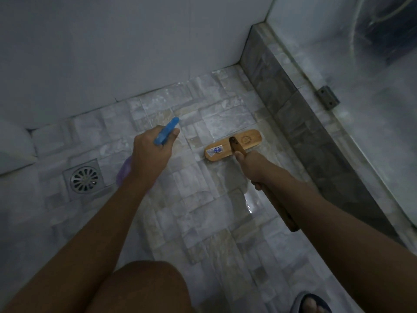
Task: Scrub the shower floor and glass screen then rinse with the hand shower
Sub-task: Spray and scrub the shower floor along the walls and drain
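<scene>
A spray bottle (166, 131) is gripped in the left hand (151, 152), fingers curled round its neck, blue nozzle held over the wet floor (203, 199). The brush (232, 145) is clasped by its handle in the right hand (250, 168), and its wooden head is set flat on the tiles, near the kerb (293, 114) under the glass screen (372, 109). A drain (84, 178) is seen at left.

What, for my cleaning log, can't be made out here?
Head view:
Spray bottle: purple body mostly hidden behind left hand.
Scrub brush: bristles under its wooden head; handle partly covered by right hand.
Glass screen: blurred, cut off at right edge.
</scene>
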